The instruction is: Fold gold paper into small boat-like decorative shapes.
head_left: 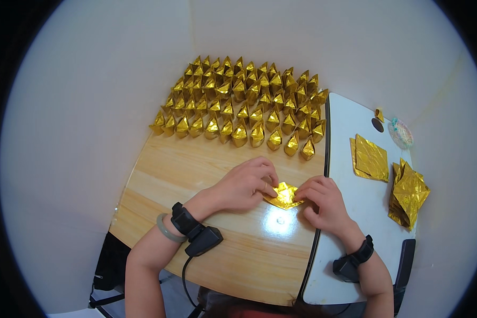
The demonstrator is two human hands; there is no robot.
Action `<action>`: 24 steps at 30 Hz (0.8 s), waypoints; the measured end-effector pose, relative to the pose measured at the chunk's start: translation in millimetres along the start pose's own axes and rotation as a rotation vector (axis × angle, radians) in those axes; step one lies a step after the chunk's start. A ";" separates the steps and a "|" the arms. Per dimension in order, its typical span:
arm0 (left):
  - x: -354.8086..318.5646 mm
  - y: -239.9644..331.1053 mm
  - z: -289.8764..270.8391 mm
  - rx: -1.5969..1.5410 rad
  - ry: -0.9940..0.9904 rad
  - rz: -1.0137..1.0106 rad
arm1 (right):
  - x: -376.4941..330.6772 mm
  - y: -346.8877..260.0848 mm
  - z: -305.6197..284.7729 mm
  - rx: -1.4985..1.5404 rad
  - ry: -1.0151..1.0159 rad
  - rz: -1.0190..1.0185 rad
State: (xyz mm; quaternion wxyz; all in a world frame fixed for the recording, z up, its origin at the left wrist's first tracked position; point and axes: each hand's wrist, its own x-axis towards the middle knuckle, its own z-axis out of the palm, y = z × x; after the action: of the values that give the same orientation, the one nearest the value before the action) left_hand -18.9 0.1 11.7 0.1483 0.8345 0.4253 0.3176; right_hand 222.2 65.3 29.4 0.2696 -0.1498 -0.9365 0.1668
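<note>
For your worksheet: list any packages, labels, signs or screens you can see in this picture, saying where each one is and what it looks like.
Small round packet: far right edge of the white board, pale wrapper with green and pink marks, too small to tell more.
No labels, signs or screens show.

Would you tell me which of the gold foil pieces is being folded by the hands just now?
The flat gold foil piece on the wooden table, pinched between left hand and right hand; the folded ingots stand untouched in rows behind it.
</note>
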 end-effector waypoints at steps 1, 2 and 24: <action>1.1 3.8 -2.6 -0.019 -0.009 0.010 | -0.5 0.1 0.0 0.001 0.001 0.001; 1.8 6.0 -4.2 -0.037 -0.018 0.020 | -1.2 0.4 0.1 -0.014 -0.008 0.025; -0.1 6.9 2.6 -0.044 -0.095 -0.083 | -7.4 4.9 2.7 -0.157 -0.035 0.298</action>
State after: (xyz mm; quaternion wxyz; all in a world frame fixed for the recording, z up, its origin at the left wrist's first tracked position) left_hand -13.0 -4.0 13.3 0.1998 0.8267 0.4449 0.2805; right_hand 227.7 66.3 21.9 0.2128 -0.3047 -0.9187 0.1338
